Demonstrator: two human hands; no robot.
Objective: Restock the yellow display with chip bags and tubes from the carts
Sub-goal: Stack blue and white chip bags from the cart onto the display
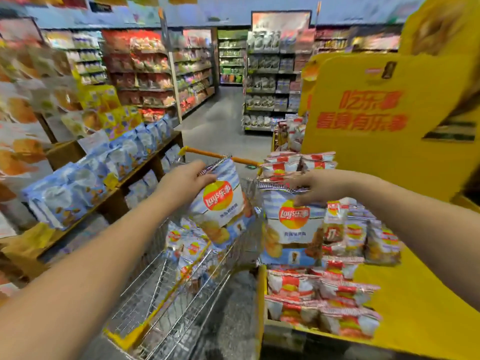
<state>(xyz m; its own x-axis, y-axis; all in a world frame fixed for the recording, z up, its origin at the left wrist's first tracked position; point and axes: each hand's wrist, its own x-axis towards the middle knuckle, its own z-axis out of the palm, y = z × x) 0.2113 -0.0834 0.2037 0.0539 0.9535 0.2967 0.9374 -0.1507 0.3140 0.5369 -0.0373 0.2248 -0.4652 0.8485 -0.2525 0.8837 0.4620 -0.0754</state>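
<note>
Two blue-and-white foil chip bags are in hand in the head view. Left hand (185,179) pinches the top of one bag (223,203) at centre, above the wire shopping cart (166,294) holding more bags at 6 o'clock. Right hand (315,187) grips the second bag (292,224) at the front edge of the yellow cardboard display (415,294), toward 3 o'clock, beside red-and-white chip bags (322,289).

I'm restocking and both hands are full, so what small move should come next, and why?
Probably set the right hand's blue-and-white chip bag down on the yellow display. It already hangs at the display's edge beside the red-and-white bags, while the left hand's matching bag is over the wire cart.
</note>
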